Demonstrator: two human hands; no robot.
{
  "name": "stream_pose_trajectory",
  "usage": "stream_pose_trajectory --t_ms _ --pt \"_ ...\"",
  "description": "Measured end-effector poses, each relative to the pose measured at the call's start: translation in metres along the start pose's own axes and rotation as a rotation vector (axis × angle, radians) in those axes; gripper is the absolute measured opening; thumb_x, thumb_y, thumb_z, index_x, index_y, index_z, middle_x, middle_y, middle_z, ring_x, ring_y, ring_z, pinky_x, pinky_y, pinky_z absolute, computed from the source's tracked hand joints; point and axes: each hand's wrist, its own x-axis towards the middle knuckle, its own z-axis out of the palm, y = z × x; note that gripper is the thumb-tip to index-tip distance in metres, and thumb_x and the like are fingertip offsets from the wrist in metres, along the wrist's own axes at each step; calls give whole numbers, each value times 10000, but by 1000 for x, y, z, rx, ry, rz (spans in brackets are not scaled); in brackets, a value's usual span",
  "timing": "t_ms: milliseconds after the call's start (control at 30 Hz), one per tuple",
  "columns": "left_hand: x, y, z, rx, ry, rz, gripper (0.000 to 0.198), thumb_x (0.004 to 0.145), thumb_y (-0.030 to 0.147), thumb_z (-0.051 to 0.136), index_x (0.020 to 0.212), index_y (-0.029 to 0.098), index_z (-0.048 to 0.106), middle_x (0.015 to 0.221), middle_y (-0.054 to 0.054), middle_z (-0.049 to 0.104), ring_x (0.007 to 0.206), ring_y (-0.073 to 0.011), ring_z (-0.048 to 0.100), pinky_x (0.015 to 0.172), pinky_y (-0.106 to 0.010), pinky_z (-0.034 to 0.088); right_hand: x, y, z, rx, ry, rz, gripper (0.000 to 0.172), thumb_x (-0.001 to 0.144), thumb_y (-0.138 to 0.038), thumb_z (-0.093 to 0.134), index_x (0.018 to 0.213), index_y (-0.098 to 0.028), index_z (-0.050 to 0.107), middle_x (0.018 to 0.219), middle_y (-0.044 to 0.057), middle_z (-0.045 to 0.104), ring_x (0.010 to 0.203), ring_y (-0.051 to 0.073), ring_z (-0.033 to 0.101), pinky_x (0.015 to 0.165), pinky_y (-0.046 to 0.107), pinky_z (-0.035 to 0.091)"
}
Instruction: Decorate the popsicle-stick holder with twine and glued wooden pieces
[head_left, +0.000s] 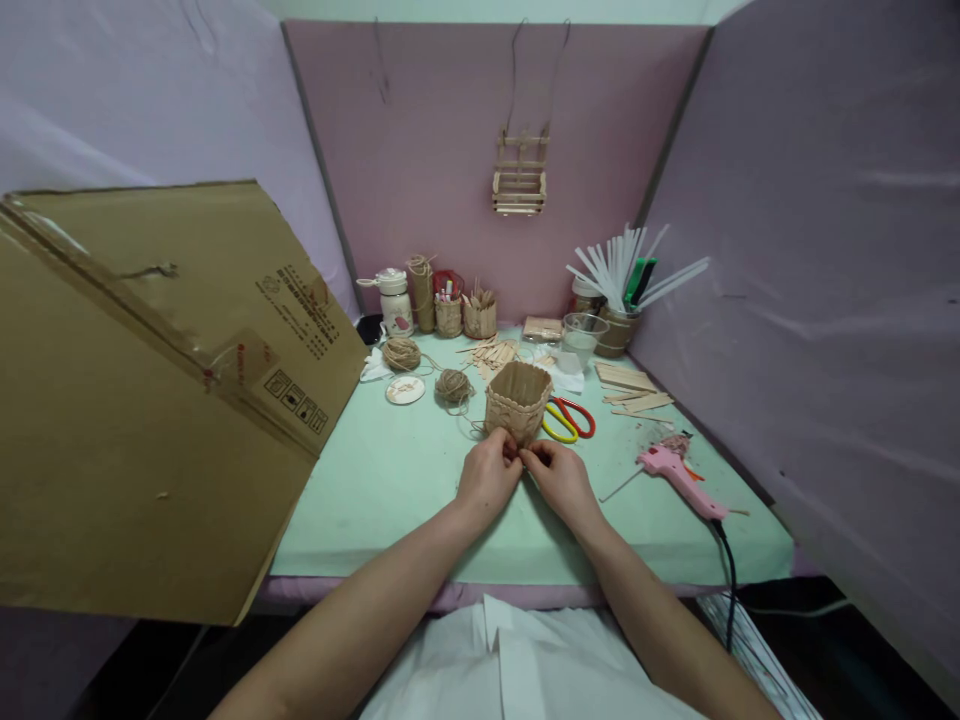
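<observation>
An open-topped brown craft basket (pixel 517 405) with scalloped edges stands near the middle of the mint-green table, its near lower edge at my fingertips. My left hand (pixel 491 470) is closed in a pinch at that edge. Close beside it, my right hand (pixel 559 475) pinches too, fingertips almost meeting the left ones. Whatever lies between the fingers is too small and hidden to make out. Behind and left of the basket sits a ball of twine (pixel 454 388), a loose strand trailing toward the basket. Scissors (pixel 568 420) with red and yellow handles lie right of it.
A pink glue gun (pixel 682 480) with a black cord lies at right. Wooden sticks (pixel 634 388) lie behind it. Cups (pixel 480 316), a bottle (pixel 395 305) and a clear plastic cup (pixel 581 340) line the back. A large cardboard sheet (pixel 165 400) leans at left.
</observation>
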Motion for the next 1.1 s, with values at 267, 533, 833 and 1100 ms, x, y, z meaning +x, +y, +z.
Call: stream_pose_trajectory --t_ms 267,533,833,1100 --pt "6 -8 -10 116 32 -31 114 735 163 592 761 211 492 706 29 555 686 -143 540 668 -261 406 -2 -1 3 -47 48 -13 202 840 -292 528 756 -207 691 774 38 728 705 183 621 643 266 365" --pt "34 -20 -15 -20 109 20 894 596 226 775 1344 154 290 1336 -184 502 1256 -292 499 1024 -413 413 -2 -5 0 -44 67 -11 157 836 -241 549 776 -208 691 801 36 730 735 181 627 656 262 347" --pt "51 -19 -17 -226 -95 22 1012 498 276 879 1320 201 292 1280 -154 593 1181 -284 577 969 -390 479 0 -1 -1 -20 97 -42 153 828 -204 531 776 -201 675 806 47 712 748 185 614 655 263 356" --pt "49 -7 -12 -452 7 -25 903 545 216 833 1289 205 322 1208 -136 618 1134 -258 606 978 -383 468 7 -3 -11 49 158 -69 138 840 -216 516 790 -198 643 800 41 700 742 185 621 678 269 411"
